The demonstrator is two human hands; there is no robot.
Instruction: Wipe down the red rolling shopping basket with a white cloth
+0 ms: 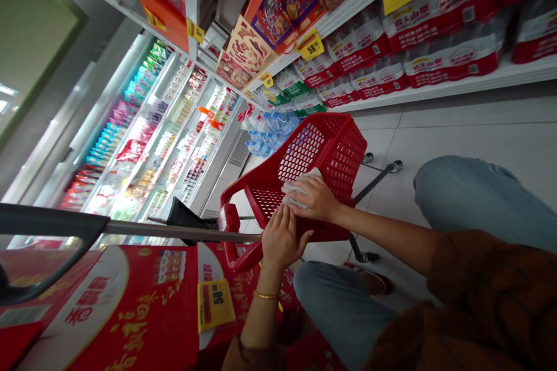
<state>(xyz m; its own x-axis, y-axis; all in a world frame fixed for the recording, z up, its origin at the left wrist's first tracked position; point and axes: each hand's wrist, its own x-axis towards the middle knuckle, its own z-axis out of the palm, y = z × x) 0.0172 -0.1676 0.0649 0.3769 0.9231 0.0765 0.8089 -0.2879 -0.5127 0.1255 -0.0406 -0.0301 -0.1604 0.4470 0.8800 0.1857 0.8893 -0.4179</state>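
Note:
A red plastic shopping cart (343,156) with perforated walls and metal legs on casters stands in front of me, appearing tilted in this view. My right hand (317,198) is closed on a crumpled whitish cloth (314,174), pressing it against the near rim of the basket. Beside it, my left hand (282,236) lies on the cart's near edge, fingers stretched and thumb apart, its fingertips close to the cloth. A gold bracelet circles the left wrist. From the cart's edge a metal rod (183,231) extends left to a dark grey handle (52,221).
Red gift cartons (143,301) with a yellow price tag (215,304) stand at lower left. Shelves of packed water bottles (452,61) line the right side. Blue-tinted bottles (272,130) sit behind the cart. A lit refrigerated display (148,145) fills the left. Grey tiles (456,127) cover the floor.

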